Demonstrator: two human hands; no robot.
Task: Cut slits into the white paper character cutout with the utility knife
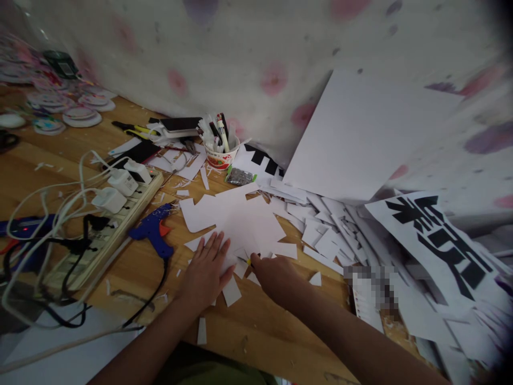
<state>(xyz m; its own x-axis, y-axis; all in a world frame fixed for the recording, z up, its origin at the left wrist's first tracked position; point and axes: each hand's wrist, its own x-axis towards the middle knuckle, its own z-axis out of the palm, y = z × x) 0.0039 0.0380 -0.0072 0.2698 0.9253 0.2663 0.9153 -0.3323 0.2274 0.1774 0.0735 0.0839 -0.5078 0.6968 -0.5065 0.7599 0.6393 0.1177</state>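
Apparently, card (238, 214) is steadied against a cutter (249, 262).
On the table (264, 329), it is pressed flat by the splayed left hand (207, 262), presumably to prevent slipping; the cutter is gripped by the right hand (273, 275).

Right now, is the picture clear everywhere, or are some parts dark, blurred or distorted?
Head view: dim light, right corners very dark; head view, upper left: bottle looks blurred; head view, lower right: pixelated patch hides detail; head view, centre: sheet and left hand fairly clear.
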